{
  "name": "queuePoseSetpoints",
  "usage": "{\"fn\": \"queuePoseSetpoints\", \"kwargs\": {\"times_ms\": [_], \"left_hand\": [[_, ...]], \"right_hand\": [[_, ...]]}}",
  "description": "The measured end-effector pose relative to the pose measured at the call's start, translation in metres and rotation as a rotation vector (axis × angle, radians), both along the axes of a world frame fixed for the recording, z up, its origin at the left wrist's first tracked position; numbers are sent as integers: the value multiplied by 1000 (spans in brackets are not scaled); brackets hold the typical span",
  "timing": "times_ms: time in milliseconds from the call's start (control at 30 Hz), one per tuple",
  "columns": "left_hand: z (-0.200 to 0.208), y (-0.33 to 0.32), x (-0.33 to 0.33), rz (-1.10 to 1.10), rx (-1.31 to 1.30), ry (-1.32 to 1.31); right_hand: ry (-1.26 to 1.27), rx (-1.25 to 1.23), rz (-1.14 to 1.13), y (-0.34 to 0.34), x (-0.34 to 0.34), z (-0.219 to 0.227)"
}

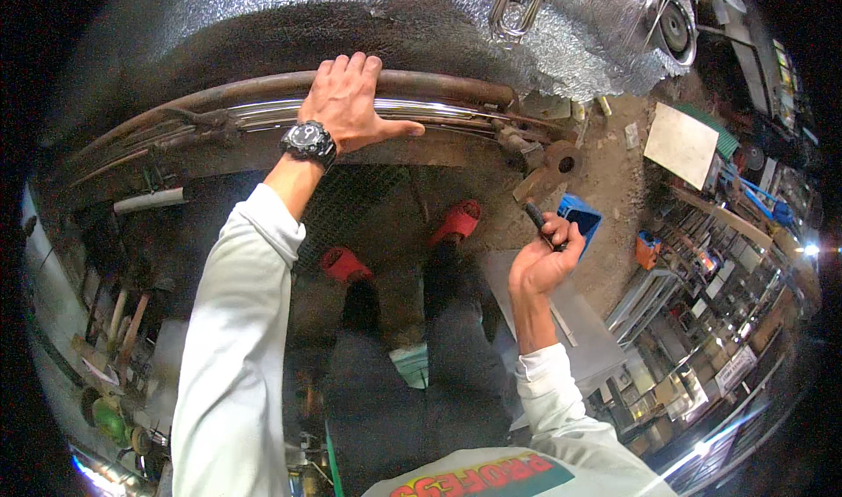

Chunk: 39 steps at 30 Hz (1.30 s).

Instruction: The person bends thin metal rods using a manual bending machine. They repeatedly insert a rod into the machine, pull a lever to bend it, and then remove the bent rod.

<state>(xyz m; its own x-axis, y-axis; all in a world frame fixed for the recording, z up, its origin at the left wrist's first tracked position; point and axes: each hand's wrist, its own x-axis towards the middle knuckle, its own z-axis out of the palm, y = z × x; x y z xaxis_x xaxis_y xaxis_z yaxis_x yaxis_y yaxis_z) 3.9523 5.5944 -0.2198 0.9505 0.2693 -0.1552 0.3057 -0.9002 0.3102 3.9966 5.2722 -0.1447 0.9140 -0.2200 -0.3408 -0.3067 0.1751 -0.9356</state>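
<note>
A thick, rusty pipe (434, 85) runs across in front of me. My left hand (346, 102), a black watch on its wrist, lies over the pipe with its fingers bent across the top and its thumb stretched to the right. Just below the pipe, several shiny thin rods (438, 108) lie lengthwise beside that thumb. My right hand (545, 260) is raised at the right, fingers closed around a short black stick-like handle (533, 214). A blue open-sided plastic thing (579, 221) shows behind its fingers; whether it joins the handle I cannot tell.
Silvery foil-like sheeting (570, 41) spreads beyond the pipe, with a bent metal rod (517, 19) on it. A ring-shaped rusty part (563, 157) lies near the pipe's right end. My feet wear red shoes (456, 222). At right are a pale square board (681, 145) and an orange container (648, 250).
</note>
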Motion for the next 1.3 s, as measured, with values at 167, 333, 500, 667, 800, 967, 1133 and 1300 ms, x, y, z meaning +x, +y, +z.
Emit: {"fn": "queuePoseSetpoints", "kwargs": {"times_ms": [167, 333, 500, 667, 800, 967, 1133, 1300], "left_hand": [[6, 0, 5, -6, -9, 50], [3, -5, 11, -10, 39, 39], [9, -7, 12, -2, 31, 135], [9, 0, 9, -10, 35, 156], [16, -7, 15, 10, 22, 201], [11, -4, 10, -12, 62, 152], [15, -1, 11, 10, 7, 104], [8, -3, 17, -17, -56, 167]], "right_hand": [[81, -10, -4, 12, -4, 8], [93, 42, -76, 12, -1, 6], [92, -68, 269, -16, 5, 10], [70, -166, 462, -59, 32, 13], [-21, -63, 210, -82, 80, 2], [-72, 127, 295, -71, 175, -8], [-39, 145, 723, 2, 213, 0], [-125, 32, 915, 20, 200, 0]]}}
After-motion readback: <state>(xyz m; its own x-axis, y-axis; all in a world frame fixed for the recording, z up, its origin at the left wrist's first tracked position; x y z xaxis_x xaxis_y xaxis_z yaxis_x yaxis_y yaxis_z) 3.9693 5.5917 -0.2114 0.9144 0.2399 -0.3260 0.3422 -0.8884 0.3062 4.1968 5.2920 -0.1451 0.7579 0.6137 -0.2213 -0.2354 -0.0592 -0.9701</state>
